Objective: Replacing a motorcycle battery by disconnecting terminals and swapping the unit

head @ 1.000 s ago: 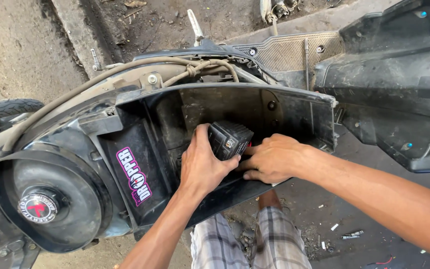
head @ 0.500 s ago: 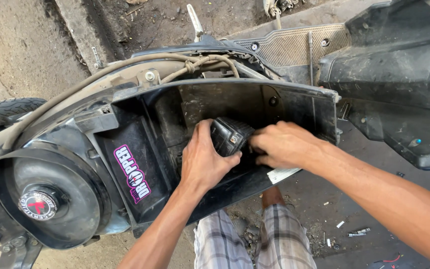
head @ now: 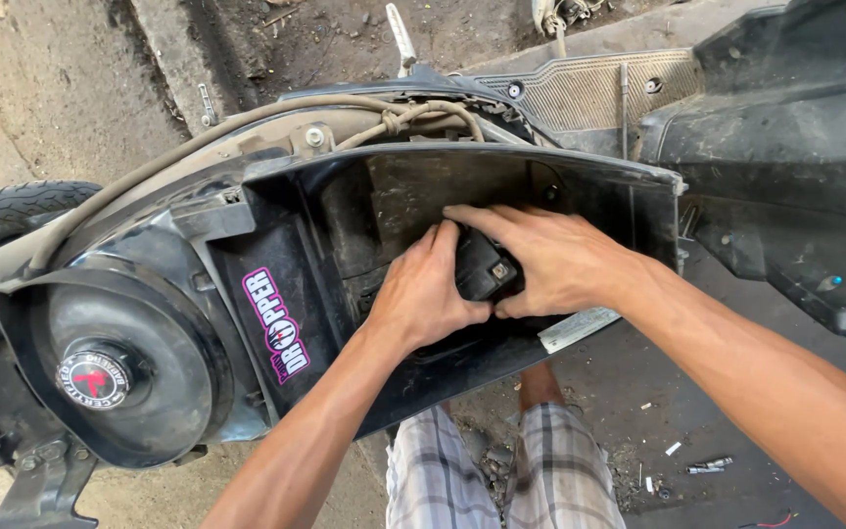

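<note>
Both hands work inside the black bin (head: 580,186) of a scooter lying on its side. The left hand (head: 423,294) is curled around the near side of a small black box (head: 482,266), fingers pressed against its face and thumb tucked under its lower edge. The right hand (head: 550,260) lies over the box from the other side, fingers stretched flat across its top, thumb meeting the left thumb below. Together the hands clasp the box between them. The box sits deep in the bin, against the inner wall, and is mostly covered; only a dark corner with a small metal fitting shows between the hands.

A tan hose (head: 198,147) runs along the frame above the bin and joins a knot of cables (head: 413,116). To the left of the bin, a pink and white sticker (head: 276,325) is fixed to the black panel, and beyond it is a round black cover (head: 119,362) with a red and white badge at its centre. A tyre (head: 12,208) shows at the left edge. A ribbed floorboard (head: 580,93) lies at the upper right, beside a large black body panel (head: 795,147). Below the arms, checked shorts (head: 501,470) are in view, with small bits of debris on the ground (head: 697,392) near them.
</note>
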